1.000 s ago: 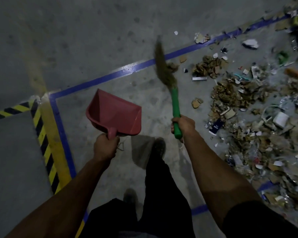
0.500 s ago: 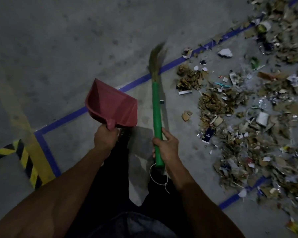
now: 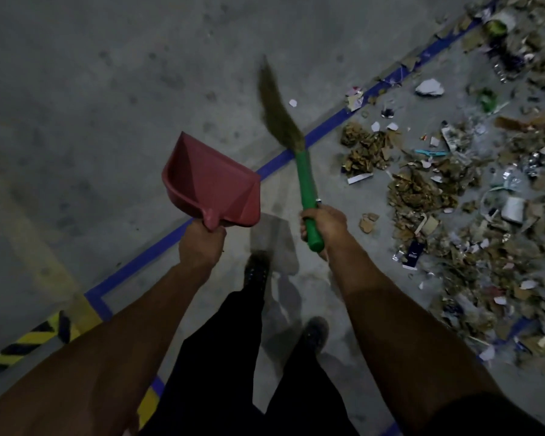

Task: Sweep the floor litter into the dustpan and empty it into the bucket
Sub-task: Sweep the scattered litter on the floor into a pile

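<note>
Litter [image 3: 453,209] is spread over the floor to the right: torn cardboard and paper scraps, probably light and easy to scatter, so sweep gently. Left hand [image 3: 200,243] grips the red dustpan [image 3: 214,187] by its stub handle, right hand [image 3: 323,223] grips the broom [image 3: 306,180] by its green handle, both held off the floor.

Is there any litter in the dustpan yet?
No: the red dustpan, held up off the floor by the left hand, shows a bare inside, while the litter lies on the floor.
</note>
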### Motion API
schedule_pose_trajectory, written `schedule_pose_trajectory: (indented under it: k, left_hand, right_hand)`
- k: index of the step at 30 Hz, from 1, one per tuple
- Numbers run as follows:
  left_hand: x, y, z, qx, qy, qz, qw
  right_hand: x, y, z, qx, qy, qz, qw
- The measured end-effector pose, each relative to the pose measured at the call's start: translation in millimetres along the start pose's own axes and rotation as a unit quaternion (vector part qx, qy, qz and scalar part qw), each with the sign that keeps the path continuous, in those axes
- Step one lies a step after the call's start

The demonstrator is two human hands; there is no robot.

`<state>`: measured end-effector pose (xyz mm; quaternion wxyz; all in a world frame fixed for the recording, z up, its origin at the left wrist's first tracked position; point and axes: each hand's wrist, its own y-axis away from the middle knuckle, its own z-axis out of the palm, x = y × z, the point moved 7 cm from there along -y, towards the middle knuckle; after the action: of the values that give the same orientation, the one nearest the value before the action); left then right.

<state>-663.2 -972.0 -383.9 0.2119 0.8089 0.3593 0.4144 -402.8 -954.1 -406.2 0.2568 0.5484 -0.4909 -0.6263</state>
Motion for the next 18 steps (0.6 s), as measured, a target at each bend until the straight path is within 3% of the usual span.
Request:
schedule_pose_trajectory:
  k: [4, 11, 14, 18]
  left_hand:
    - [8.6, -19.9, -1.8, 0.001, -0.013, 0.01, 1.0]
    - [28.3, -31.9, -0.6, -0.016, -0.023, 0.023, 0.999]
    - [38.5, -30.4, -1.2, -0.019, -0.031, 0.025, 0.999]
    - [49.9, -27.0, 0.2, -0.027, -0.045, 0.032, 0.998]
  right_hand:
    - [-23.6, -22.3, -21.5, 0.025, -0.113, 0.044, 0.992]
    - [-49.6, -14.2, -56.0, 0.082, -0.315, 0.012, 0.945]
    - [-45.6, 14.2, -45.9, 0.115, -0.322, -0.014, 0.94]
    - [-16.6, 58.3, -19.9, 0.123, -0.231, -0.049, 0.964]
